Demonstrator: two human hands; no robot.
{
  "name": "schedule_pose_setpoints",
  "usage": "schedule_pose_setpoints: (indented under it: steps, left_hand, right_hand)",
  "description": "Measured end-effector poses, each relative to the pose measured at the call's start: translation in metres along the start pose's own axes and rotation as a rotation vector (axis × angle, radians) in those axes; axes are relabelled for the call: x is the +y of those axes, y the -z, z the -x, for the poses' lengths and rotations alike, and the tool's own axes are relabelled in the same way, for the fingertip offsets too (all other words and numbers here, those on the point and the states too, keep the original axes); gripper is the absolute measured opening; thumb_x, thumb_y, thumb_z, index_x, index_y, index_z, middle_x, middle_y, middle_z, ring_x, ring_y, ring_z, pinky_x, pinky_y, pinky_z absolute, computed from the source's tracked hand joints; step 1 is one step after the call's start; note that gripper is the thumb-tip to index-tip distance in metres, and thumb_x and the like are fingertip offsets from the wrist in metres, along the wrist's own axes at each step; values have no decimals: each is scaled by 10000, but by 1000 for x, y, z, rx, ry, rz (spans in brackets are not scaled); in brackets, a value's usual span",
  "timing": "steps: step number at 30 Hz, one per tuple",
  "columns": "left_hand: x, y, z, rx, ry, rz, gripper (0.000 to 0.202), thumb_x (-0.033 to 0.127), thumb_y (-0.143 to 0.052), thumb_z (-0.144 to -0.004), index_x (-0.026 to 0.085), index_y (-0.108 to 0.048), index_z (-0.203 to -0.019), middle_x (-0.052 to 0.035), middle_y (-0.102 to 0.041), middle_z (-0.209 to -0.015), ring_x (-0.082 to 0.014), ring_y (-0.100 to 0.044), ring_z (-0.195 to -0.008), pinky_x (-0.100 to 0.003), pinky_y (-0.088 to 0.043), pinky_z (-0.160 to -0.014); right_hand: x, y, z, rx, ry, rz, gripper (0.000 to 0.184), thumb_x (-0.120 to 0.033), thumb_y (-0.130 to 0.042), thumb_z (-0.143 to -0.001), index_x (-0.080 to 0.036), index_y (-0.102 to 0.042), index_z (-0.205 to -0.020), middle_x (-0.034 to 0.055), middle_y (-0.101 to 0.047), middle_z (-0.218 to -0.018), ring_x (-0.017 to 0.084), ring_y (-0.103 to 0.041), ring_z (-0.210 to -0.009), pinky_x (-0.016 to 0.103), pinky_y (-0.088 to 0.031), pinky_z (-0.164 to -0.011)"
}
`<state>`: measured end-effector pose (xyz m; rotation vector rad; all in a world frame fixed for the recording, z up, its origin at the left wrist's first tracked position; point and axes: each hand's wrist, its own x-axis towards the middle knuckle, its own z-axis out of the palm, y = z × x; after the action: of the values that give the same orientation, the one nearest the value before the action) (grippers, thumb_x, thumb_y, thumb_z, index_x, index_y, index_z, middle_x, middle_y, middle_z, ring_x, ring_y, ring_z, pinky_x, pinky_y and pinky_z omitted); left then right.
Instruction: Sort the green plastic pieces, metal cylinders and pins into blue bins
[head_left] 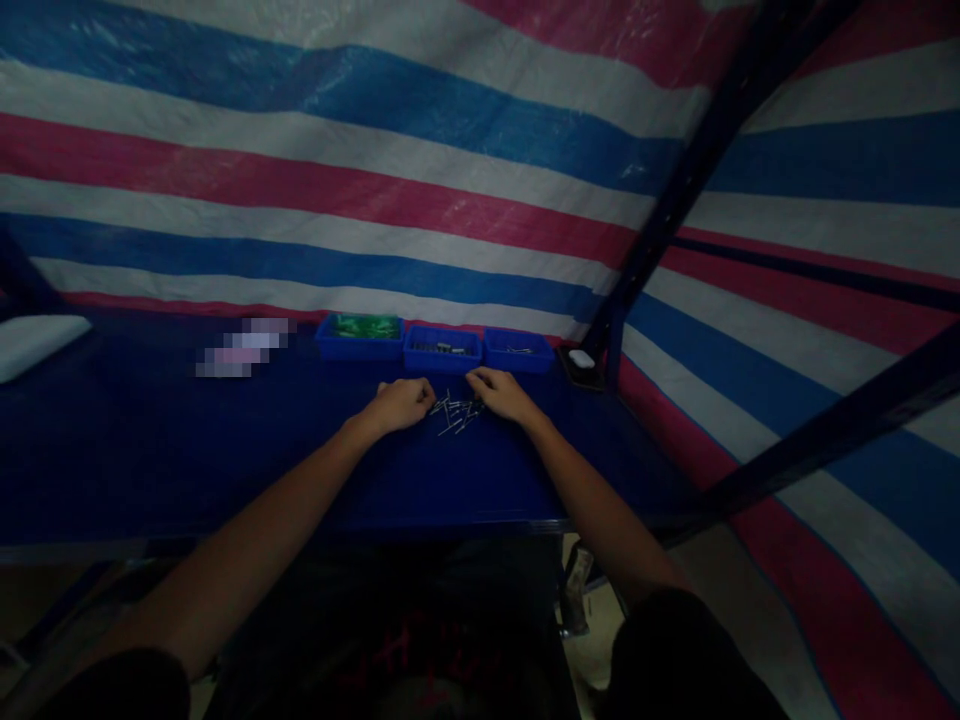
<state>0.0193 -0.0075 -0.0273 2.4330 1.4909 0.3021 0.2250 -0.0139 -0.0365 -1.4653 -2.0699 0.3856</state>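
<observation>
A small heap of thin metal screws or pins (455,413) lies on the dark blue table (225,450). My left hand (402,403) rests just left of the heap, fingers curled, fingertips touching its edge. My right hand (500,392) lies on the right side of the heap, fingers curled down onto the pieces. The picture is too dim to make out what, if anything, either hand pinches. Behind the heap stand three blue trays: one with green parts (361,336), one with dark metal parts (442,349), one with a few small parts (519,351).
A striped red, white and blue tarp (375,180) hangs behind and to the right of the table. A dark metal post (660,220) rises at the table's right corner, beside a small white object (581,358). A white pad (34,342) lies at far left.
</observation>
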Motion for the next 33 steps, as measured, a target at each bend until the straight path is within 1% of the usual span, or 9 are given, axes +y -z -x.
schedule_pose_setpoints:
  steps: [3,6,10,13,17,22,28,30,33]
  left_hand:
    - [1,-2,0,18,-27,-1,200,338,-423,-793,241,-577,-876,-14,-671,-842,-229,-599,-848,-399,-361,-789]
    - [-3,-4,-1,59,-66,-18,177,280,-432,-782,241,-585,-861,-38,-653,-888,-252,-574,-902,-424,-357,-795]
    - [-12,-5,-5,141,-27,-12,136,233,-461,-757,214,-588,-802,-84,-622,-951,-286,-531,-957,-448,-351,-799]
    - [-15,-5,-7,182,-16,14,112,196,-463,-758,205,-567,-798,-76,-633,-887,-282,-535,-942,-461,-336,-823]
    - [-9,-6,-7,227,-125,225,103,189,-450,-780,204,-519,-855,-39,-633,-807,-212,-579,-826,-363,-393,-769]
    - [4,-8,-6,269,-226,590,192,223,-474,-774,184,-450,-960,-4,-611,-748,-144,-583,-697,-254,-426,-652]
    - [0,0,-7,331,-111,571,232,341,-426,-818,178,-492,-968,-14,-627,-738,-146,-573,-638,-250,-413,-599]
    - [-7,7,-5,321,-45,459,245,380,-427,-816,187,-538,-917,-26,-637,-758,-161,-578,-663,-264,-410,-615]
    - [-16,12,-2,213,10,269,257,430,-513,-753,210,-589,-863,-30,-654,-793,-197,-582,-748,-314,-398,-693]
  right_hand:
    - [-7,-5,0,-15,20,-82,316,-371,-393,-869,-178,-596,-1017,-20,-598,-647,97,-538,-582,197,-383,-561]
    - [-8,-7,1,17,25,-71,307,-356,-416,-860,-184,-577,-1057,-29,-571,-631,97,-523,-563,200,-374,-539]
    - [-9,-9,3,18,70,-26,315,-348,-452,-849,-178,-555,-1094,-37,-537,-609,99,-514,-555,205,-370,-538]
    - [-13,-8,5,26,106,11,352,-326,-474,-843,-176,-508,-1160,-40,-540,-612,98,-511,-553,205,-369,-551]
    - [-21,-4,8,88,177,88,363,-308,-506,-833,-183,-489,-1173,-34,-559,-637,100,-513,-572,204,-365,-568]
    - [-35,-3,12,172,258,196,138,-248,-483,-847,-190,-587,-916,13,-629,-753,125,-572,-673,215,-378,-623]
    - [-43,6,6,208,122,410,210,-328,-403,-890,-201,-562,-943,46,-665,-740,171,-617,-660,235,-366,-587]
    - [-32,18,-1,336,1,472,267,-358,-363,-901,-192,-566,-949,74,-667,-749,192,-624,-677,250,-375,-600]
    - [-1,40,-7,556,-259,496,308,-364,-365,-892,-161,-551,-1030,121,-663,-802,229,-626,-730,285,-398,-624]
